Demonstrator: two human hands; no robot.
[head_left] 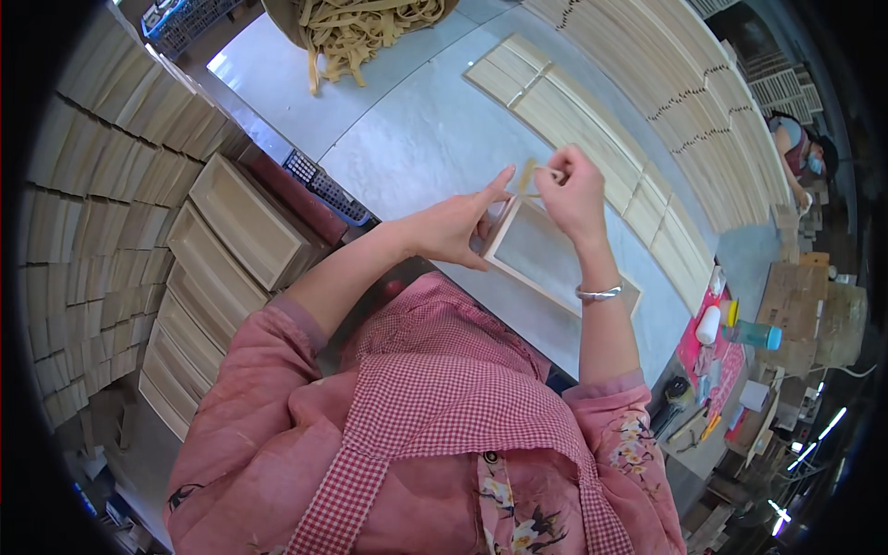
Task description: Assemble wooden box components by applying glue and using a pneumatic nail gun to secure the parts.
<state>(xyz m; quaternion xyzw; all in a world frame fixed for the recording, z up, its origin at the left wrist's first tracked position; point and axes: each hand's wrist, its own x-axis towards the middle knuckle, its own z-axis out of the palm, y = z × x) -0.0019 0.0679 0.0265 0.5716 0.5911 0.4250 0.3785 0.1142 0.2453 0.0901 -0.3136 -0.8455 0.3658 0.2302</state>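
A light wooden rectangular frame (502,231) lies on the pale table, its far right end partly hidden behind my right forearm. My left hand (453,227) grips its left short end, thumb at the upper corner and fingers by the lower one. Above that upper corner, my right hand (572,190) is closed in a pinch on a tan band (527,176), blurred by motion. Whether the band touches the frame I cannot tell. Beyond my right hand lie flat bundles of wooden slats (592,129), tied with similar bands.
A round container (285,26) heaped with tan bands (370,32) stands at the far edge. Stacked slats (666,92) line the right side. Wooden drawer-like boxes (245,222) and piled boards (92,176) stand left. Bottles (754,334) sit at right; another person (795,153) is beyond.
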